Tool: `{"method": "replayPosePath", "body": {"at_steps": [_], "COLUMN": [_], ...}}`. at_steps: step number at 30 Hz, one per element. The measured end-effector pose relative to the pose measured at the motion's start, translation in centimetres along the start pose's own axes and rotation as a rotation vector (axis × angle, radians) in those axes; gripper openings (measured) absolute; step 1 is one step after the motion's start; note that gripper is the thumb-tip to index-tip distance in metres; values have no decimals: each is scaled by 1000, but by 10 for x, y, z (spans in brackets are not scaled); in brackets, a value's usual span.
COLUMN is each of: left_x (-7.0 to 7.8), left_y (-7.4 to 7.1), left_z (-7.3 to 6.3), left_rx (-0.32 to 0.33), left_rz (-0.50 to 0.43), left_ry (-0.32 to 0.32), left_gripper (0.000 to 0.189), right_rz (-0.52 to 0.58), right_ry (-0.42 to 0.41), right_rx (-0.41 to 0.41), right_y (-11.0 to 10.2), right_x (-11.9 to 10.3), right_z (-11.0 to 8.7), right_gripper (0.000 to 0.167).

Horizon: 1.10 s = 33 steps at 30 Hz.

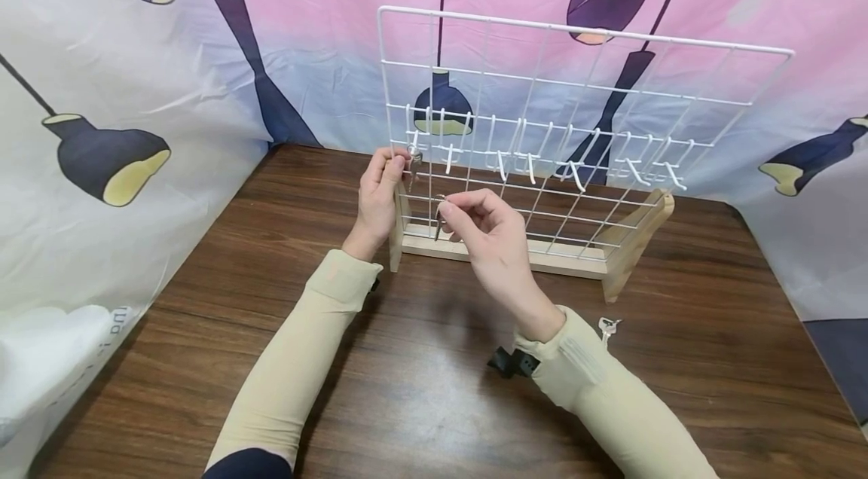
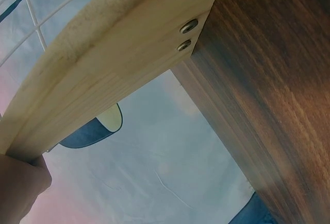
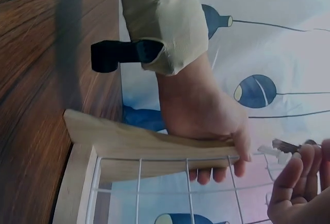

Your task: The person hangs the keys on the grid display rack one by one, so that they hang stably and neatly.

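A white wire grid rack (image 1: 583, 28) with hooks stands on wooden legs. My left hand (image 1: 378, 196) holds the upper part of its left wooden leg (image 3: 139, 139); in the right wrist view the fingers wrap behind the leg and the thumb lies in front. The left wrist view has that leg (image 2: 118, 54) close up, with a bit of the hand at the lower left. My right hand (image 1: 491, 238) pinches a small metal key (image 1: 438, 223) in front of the grid. At the leftmost hook (image 1: 415, 140), another metal piece like a key (image 1: 415, 159) hangs by the left fingertips.
More white hooks (image 1: 531, 166) line the grid to the right. A loose silver key (image 1: 607, 328) lies on the brown wooden table (image 1: 420, 388) beside my right sleeve. Behind the rack hangs a printed cloth (image 1: 325, 35). White plastic wrapping (image 1: 54, 358) sits at the left edge.
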<state>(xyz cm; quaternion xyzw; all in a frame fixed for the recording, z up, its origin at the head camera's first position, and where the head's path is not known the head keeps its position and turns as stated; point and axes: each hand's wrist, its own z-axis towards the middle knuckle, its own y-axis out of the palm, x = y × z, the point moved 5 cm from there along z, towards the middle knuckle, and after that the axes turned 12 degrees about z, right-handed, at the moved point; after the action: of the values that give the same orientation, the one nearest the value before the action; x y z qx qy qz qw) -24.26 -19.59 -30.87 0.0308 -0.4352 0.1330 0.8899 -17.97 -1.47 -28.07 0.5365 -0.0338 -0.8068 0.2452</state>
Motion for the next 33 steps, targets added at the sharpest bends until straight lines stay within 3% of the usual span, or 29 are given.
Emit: {"method": "replayPosePath", "body": {"at_steps": [17,33], "left_x": [1,1], "left_y": [-1,-1], "left_z": [-1,-1], "left_rx": [-1,8], "left_rz": [11,23], "left_ry": [-13,-2], "left_gripper": [24,24], "right_rz": [179,225], "right_ry": [-45,-37], "right_rx": [86,101], "right_y": [10,9], "right_x": [-1,3], "right_z": [7,14], "right_gripper": [8,4]}}
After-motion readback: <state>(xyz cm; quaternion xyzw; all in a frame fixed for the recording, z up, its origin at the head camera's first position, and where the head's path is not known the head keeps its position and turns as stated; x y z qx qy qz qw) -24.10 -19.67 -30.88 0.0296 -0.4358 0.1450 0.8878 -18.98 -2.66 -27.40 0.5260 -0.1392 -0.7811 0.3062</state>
